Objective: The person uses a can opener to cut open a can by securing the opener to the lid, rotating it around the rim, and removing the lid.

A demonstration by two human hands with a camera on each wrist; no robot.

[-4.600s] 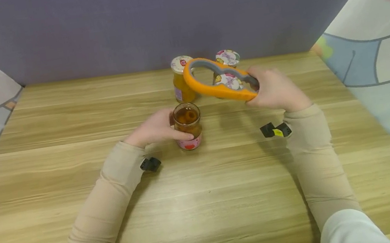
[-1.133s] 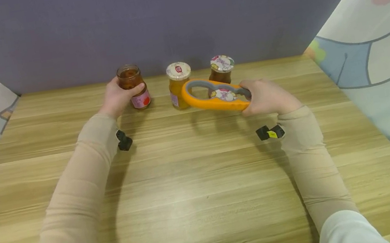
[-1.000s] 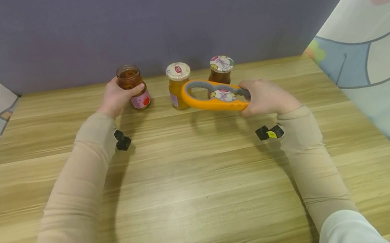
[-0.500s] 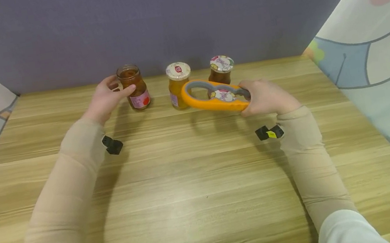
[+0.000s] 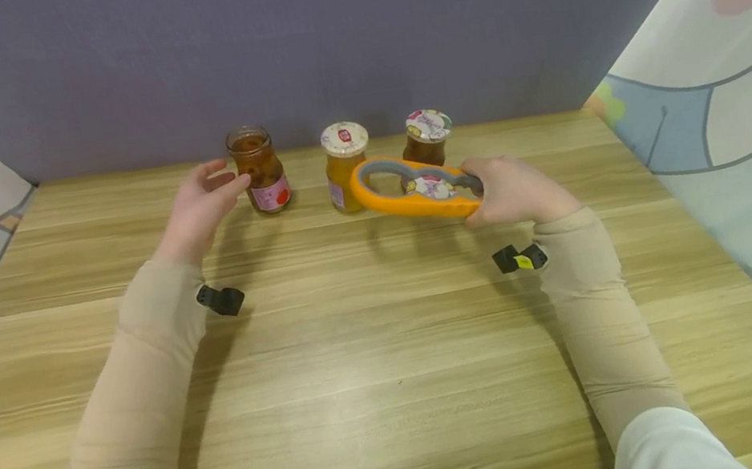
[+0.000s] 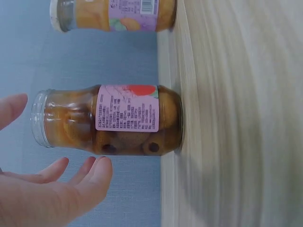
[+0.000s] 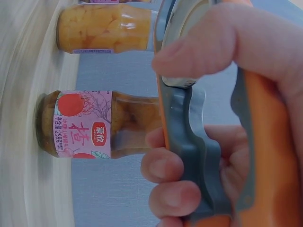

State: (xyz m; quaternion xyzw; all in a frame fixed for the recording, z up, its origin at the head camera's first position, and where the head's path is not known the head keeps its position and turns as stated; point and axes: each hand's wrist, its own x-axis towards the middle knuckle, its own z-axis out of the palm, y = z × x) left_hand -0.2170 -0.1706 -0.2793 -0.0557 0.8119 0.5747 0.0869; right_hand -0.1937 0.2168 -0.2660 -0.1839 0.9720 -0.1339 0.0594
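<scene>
An uncapped glass jar of brown round fruit [image 5: 267,174] with a pink label stands upright at the table's back left. My left hand [image 5: 196,213] is just to its left, fingers spread and apart from the glass; in the left wrist view, that jar [image 6: 128,120] lies between thumb and fingers. My right hand [image 5: 518,185] grips an orange jar opener [image 5: 407,201] with grey inner edges, raised above the table. A printed lid [image 5: 430,186] shows inside the opener's loop; in the right wrist view, my thumb lies across its pale underside [image 7: 189,19].
A capped jar of yellow fruit [image 5: 344,178] stands in the middle at the back. To its right is a brown jar with a patterned lid [image 5: 429,126], partly behind the opener. A grey-blue panel [image 5: 289,45] rises along the wooden table's [image 5: 385,395] back edge.
My left hand carried the uncapped jar from the middle to the back left, let go and drew back leftward. The right hand, still gripping the opener, lowered slightly at first, then stayed put.
</scene>
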